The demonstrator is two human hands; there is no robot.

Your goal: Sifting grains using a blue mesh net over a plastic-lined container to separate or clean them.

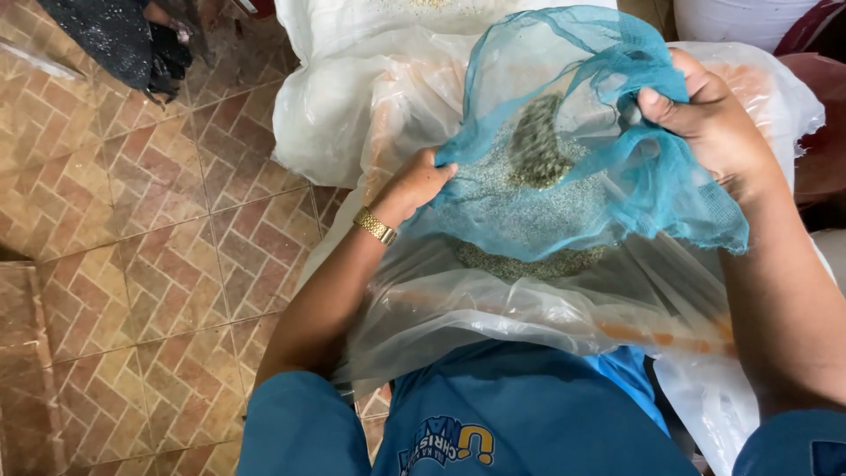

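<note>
Teal mesh cloth [573,159] hangs stretched between the person's two hands, sagging in the middle like a shallow sieve. The left hand [419,181] grips the lower left edge, fingers curled tight round the fabric, a gold wristband [375,226] showing just behind it. The right hand [705,115] holds the upper right side, thumb pressed over a bunched fold, so both are closed firmly on the cloth.

A dark clump of coarse grain [535,141] sits heaped near the top of the sag, and paler fine grains [520,207] lie spread across the net below it. Under the net, a clear plastic sack [493,317] lies open over the person's lap, and a small pile of sifted grain [529,263] shows through at its bottom.

By the look of it, the sifting is only partly along: some grain is already down in the sack, yet plenty rests on the mesh. A white sack [352,79] sits beyond, on the brown tiled floor [132,220].
</note>
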